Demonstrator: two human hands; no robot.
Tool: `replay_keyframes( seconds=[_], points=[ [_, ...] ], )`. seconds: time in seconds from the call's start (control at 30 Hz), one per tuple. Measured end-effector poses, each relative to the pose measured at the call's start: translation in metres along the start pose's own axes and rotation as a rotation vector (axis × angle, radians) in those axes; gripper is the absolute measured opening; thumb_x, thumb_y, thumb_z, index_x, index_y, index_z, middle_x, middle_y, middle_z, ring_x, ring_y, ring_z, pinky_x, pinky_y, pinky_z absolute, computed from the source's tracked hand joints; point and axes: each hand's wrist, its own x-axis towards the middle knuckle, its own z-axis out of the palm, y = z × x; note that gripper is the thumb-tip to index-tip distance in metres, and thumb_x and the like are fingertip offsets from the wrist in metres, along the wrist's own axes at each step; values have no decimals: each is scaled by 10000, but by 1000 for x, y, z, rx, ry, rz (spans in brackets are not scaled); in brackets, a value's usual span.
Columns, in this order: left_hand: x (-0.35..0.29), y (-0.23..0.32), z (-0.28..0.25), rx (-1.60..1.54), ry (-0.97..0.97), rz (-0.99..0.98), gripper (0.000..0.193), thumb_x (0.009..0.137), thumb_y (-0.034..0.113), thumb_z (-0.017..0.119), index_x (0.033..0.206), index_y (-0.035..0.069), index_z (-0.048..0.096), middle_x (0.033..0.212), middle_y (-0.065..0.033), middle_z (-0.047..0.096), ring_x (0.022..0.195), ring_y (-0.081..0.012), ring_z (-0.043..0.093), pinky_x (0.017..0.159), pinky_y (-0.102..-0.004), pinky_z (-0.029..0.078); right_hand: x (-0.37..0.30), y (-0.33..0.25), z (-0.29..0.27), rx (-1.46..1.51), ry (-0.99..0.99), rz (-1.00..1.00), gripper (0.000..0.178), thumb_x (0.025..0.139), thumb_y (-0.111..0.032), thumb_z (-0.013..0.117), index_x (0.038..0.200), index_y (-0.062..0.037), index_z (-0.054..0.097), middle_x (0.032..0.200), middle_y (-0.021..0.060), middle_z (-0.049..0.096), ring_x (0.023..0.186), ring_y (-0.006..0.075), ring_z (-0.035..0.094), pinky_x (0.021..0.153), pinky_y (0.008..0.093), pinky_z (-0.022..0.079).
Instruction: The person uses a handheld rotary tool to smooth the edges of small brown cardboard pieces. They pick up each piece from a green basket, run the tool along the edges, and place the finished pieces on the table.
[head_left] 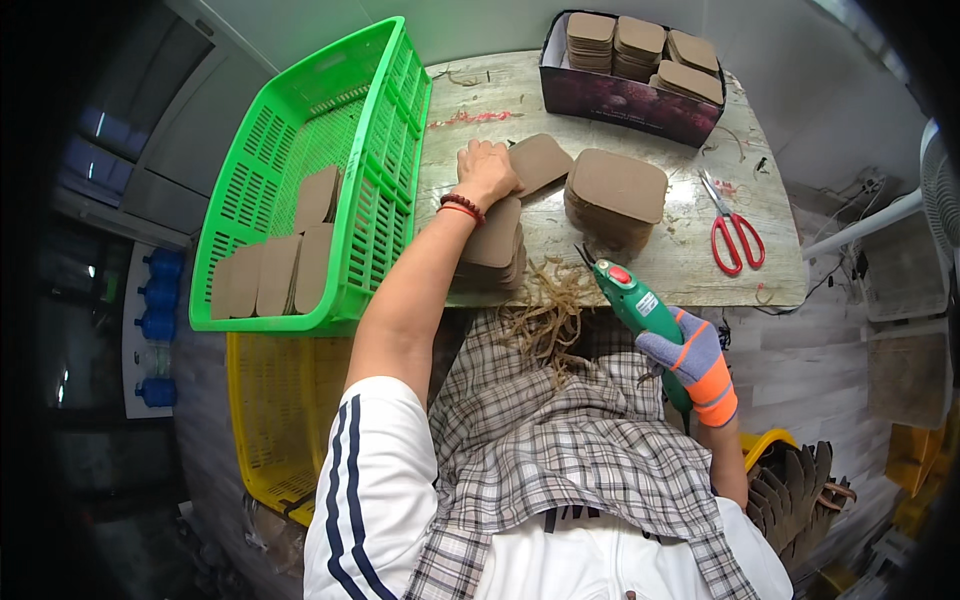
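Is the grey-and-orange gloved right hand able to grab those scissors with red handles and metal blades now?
Probably not: the right hand is wrapped around a green handheld cutter. Otherwise the way looks free, since the scissors lie uncovered on the pale wood-look table.

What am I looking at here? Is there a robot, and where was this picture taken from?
There is no robot: these are a person's own two hands. The single picture comes from a wide fisheye camera on the person's head, looking down, so straight edges bend. The bare left hand is at the edge of a tilted brown piece; its fingertips are partly hidden. The gloved right hand holds a green handheld tool. On the table are stacks of similar pieces, red-handled scissors and a dark box holding more. A green basket stands at the left.
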Motion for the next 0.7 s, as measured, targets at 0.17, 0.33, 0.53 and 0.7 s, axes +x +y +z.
replay_keyframes(
  seconds=[0.17,0.33,0.53,0.7],
  points=[
    [5,5,-2,-143,-8,-99,551,577,325,833,990,27,623,1106,-181,584,1112,-330,473,938,-422,387,3,7,0,36,13,5,354,751,-199,752,985,24,606,668,6,586,555,53,514,500,214,420],
    [6,-16,-6,-549,-22,-114,345,625,198,820,824,49,580,1025,-136,609,931,-310,566,787,-422,461,-1,-1,3,37,4,-29,360,751,-208,755,985,22,606,662,4,584,555,52,514,504,215,422],
    [-59,15,-52,-2069,181,-100,281,776,-39,669,962,33,470,982,-107,614,821,-230,632,739,-390,553,-7,-14,8,-29,117,-94,348,760,-212,750,983,13,608,625,-1,573,532,45,507,483,216,406],
    [-107,73,-35,-2706,277,-157,405,829,-87,580,1214,-7,482,1195,-143,567,1101,-268,550,1002,-417,438,-9,-19,18,-4,220,-153,297,767,-209,746,928,-3,605,600,-3,565,499,42,494,457,212,391]
  ],
)
